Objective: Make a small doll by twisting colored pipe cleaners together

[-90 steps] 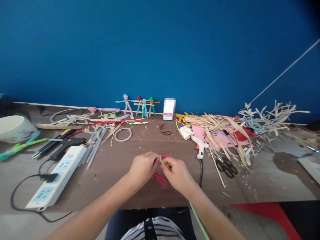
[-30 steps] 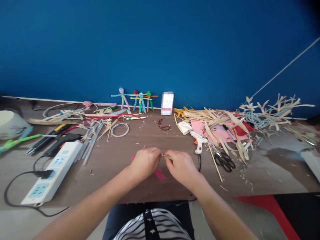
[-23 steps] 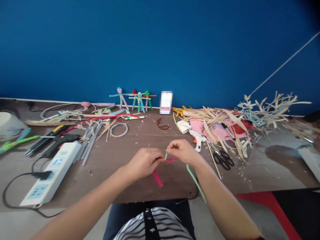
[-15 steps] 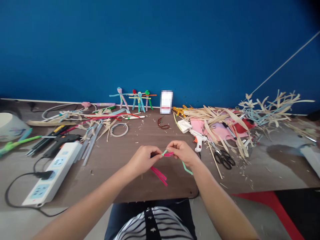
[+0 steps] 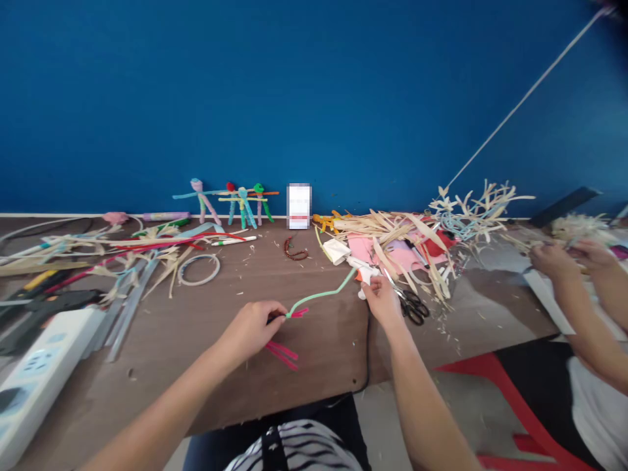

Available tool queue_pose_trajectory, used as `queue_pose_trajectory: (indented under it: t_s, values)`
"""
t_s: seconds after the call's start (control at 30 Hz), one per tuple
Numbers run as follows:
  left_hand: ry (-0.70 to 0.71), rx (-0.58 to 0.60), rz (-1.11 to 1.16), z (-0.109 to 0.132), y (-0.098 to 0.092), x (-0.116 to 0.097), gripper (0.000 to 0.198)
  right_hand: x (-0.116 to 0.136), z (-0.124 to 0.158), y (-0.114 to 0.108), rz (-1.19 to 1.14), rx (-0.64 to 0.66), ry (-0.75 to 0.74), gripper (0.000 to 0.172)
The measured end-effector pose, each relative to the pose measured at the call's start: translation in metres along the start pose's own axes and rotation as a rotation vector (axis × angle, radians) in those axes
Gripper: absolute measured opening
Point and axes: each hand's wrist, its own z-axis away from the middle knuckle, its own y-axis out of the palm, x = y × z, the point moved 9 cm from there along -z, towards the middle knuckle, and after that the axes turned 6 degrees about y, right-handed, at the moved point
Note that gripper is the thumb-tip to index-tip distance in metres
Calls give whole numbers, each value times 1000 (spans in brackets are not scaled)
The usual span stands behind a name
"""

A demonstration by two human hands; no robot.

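My left hand point(image 5: 251, 327) is closed in a pinch on a pink pipe cleaner point(image 5: 281, 353), whose doubled ends lie on the brown table point(image 5: 318, 340). A light green pipe cleaner point(image 5: 321, 294) is twisted onto it at my fingertips and curves up and right toward the white glue gun point(image 5: 362, 267). My right hand point(image 5: 381, 301) has let go of the green strand; its fingers curl round the glue gun's handle. Black scissors point(image 5: 415, 306) lie just right of that hand.
Pipe-cleaner figures point(image 5: 230, 199) stand at the blue wall. Dried straw strips point(image 5: 407, 232) pile up on the right, sticks, a ring point(image 5: 199, 269) and a power strip point(image 5: 34, 366) on the left. Another person's hands point(image 5: 564, 258) work at the far right, above a red chair point(image 5: 471, 373).
My right hand released the green pipe cleaner and moved right to the white glue gun. The view swung right, bringing another person into sight. My left hand keeps its pinch.
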Motion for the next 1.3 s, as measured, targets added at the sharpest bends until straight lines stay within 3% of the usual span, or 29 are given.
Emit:
queue_pose_trajectory:
  t_s: [0.13, 0.37, 0.57, 0.67, 0.83, 1.0, 1.3]
  values:
    - [37, 30, -18, -3, 8, -3, 22, -23, -12, 4, 186, 25, 125, 42]
    - [22, 6, 19, -5, 11, -2, 21, -31, -22, 8, 106, 47, 182, 16]
    - [2, 7, 16, -3, 6, 1, 23, -55, 11, -12, -118, 96, 240, 22]
    - [2, 29, -28, -4, 8, -1, 23, -30, 46, -16, -349, 157, 99, 28]
    - [10, 25, -73, -5, 12, -5, 23, 29, 90, -6, -170, 211, -174, 23]
    - [-17, 20, -105, -2, 12, -4, 22, 51, 97, 0, -58, 173, -289, 19]
    - [-45, 33, -104, 0, 10, 1, 24, 67, 102, -3, 111, 115, -410, 18]
